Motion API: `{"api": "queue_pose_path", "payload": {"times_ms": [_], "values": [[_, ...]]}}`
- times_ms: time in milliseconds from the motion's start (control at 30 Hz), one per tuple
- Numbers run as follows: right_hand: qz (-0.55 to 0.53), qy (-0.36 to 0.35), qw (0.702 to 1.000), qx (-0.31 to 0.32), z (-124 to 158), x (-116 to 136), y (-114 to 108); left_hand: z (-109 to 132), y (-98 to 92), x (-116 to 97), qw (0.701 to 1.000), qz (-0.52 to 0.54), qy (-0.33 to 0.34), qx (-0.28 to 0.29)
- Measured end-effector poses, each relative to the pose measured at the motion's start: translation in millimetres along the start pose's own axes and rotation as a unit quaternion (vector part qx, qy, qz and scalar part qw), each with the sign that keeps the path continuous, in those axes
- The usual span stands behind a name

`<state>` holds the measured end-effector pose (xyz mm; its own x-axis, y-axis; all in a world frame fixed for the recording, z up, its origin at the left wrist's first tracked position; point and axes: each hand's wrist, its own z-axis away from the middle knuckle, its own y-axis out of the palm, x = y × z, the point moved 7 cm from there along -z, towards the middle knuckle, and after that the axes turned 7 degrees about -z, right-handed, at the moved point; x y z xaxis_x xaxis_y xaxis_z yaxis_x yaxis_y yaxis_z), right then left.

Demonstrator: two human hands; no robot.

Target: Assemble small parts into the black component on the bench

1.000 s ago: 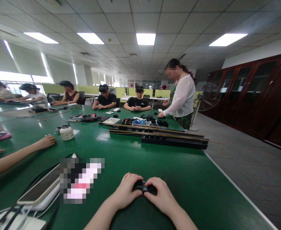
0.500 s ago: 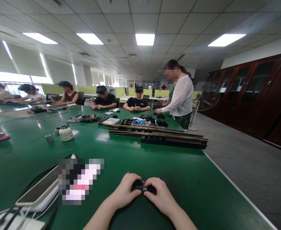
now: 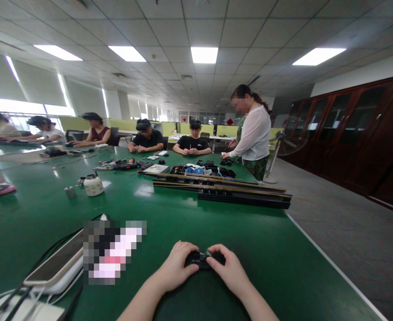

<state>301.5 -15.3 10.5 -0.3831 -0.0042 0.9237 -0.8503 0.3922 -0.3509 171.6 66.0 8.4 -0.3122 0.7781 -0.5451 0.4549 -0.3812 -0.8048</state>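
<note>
A small black plastic part (image 3: 201, 263) lies low over the near side of the green table. My left hand (image 3: 176, 266) is closed on its left end, thumb in front and fingers behind. At the part's middle, my right hand (image 3: 229, 270) has thumb and index finger drawn together around a small, pale, shiny piece (image 3: 208, 253) whose kind is too small to make out. The right end of the black part shows behind my right fingers.
Long black rails (image 3: 243, 200) with thin brass-coloured rods lie across the table ahead. Left are a phone (image 3: 55, 261) with cables, a patterned white jar (image 3: 93, 185) and a metal cylinder (image 3: 70, 192). Several people sit beyond; one person (image 3: 254, 129) stands at the far right side.
My right hand has shifted its grip from the black part's right end to the small shiny piece at the middle, uncovering more of the part. My left hand stays in place.
</note>
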Motion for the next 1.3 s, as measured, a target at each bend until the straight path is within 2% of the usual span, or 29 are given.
{"api": "queue_pose_path", "payload": {"times_ms": [167,300,600,900,1300], "values": [[-0.049,-0.009,0.999,-0.017,-1.6,-0.2,-3.8,0.4,-0.8,-1.1,1.0,-0.001,-0.001,-0.002],[-0.102,0.002,0.994,-0.031,-4.8,-10.4,-5.8,-0.1,-1.7,-3.0,1.0,0.002,-0.003,0.001],[-0.236,0.039,0.967,-0.082,-9.1,-27.5,-12.6,-0.1,0.7,0.3,1.0,0.002,-0.003,0.003],[-0.301,0.065,0.942,-0.13,-6.9,-29.7,-21.0,-0.1,0.5,0.5,1.0,0.004,-0.001,0.003],[-0.366,0.073,0.916,-0.15,-8.4,-44.1,-22.8,0.2,0.8,1.5,1.0,0.0,-0.003,0.005]]}}
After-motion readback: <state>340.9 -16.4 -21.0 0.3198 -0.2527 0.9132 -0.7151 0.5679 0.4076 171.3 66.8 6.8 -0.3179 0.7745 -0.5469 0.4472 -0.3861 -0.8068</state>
